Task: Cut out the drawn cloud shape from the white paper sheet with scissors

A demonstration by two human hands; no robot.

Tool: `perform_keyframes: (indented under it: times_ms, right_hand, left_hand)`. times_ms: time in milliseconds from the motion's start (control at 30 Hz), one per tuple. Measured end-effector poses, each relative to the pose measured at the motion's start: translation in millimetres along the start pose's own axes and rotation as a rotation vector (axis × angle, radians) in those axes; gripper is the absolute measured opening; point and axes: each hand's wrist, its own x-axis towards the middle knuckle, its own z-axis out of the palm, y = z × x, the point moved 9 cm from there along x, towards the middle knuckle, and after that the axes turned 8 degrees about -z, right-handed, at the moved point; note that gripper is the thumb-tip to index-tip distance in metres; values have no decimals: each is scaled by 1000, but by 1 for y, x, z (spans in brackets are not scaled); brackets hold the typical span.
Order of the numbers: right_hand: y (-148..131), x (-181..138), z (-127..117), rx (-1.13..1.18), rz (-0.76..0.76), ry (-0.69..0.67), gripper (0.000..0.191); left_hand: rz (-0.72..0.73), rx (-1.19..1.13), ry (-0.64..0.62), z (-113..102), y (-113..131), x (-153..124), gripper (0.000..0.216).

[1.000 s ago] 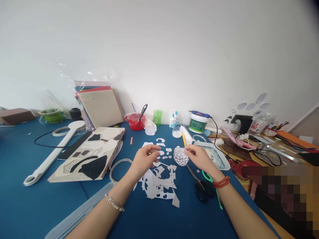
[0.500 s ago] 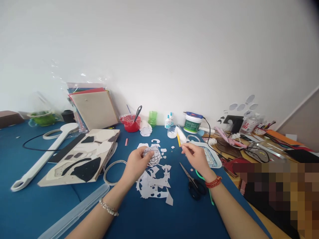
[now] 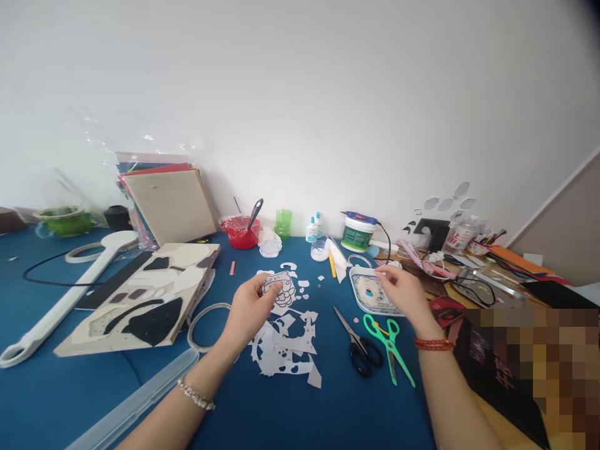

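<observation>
My left hand [image 3: 249, 309] is closed on a small white paper cutout [image 3: 287, 294] with black line drawing, thumb in front. Beneath it lie cut-up white paper scraps [image 3: 281, 355] with holes in them. At the right, my right hand [image 3: 404, 290] is over the far right side of a patterned tray [image 3: 355, 299]. Its thumb and fingertips are pinched together; what is between them, if anything, I cannot make out. Inside the tray rests a pale piece with a blue spot [image 3: 369, 292]. Black-handled scissors [image 3: 360, 347] and green scissors [image 3: 388, 340] lie in front of the tray.
To the left, a board [image 3: 70, 344] carries cut felt-like shapes, near a roll of tape [image 3: 192, 334] and a long clear case [image 3: 140, 400]. Along the wall stand a red bowl [image 3: 241, 234], glue bottles [image 3: 311, 231] and a white tub [image 3: 356, 234]. Clutter covers the wooden surface at right.
My right hand has moved right, from near the yellow stick to over the tray, uncovering the green scissors and the tray's contents. The left hand still holds the cutout; the view has shifted slightly.
</observation>
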Motion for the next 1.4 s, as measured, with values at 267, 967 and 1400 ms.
perform_keyframes:
  times_ms: [267,967,1400]
  right_hand:
    - [122,-25,5,-242,453,-270,32]
    - [88,-5,36,-262,461,-218,29]
    - [-53,-21,14,115,-172,-23,38]
  left_hand:
    - [22,0,-82,14,-3,-2,46]
    - [-71,84,-166,26,-17,-2,35]
    - [-77,31,-168,20,-22,7,29]
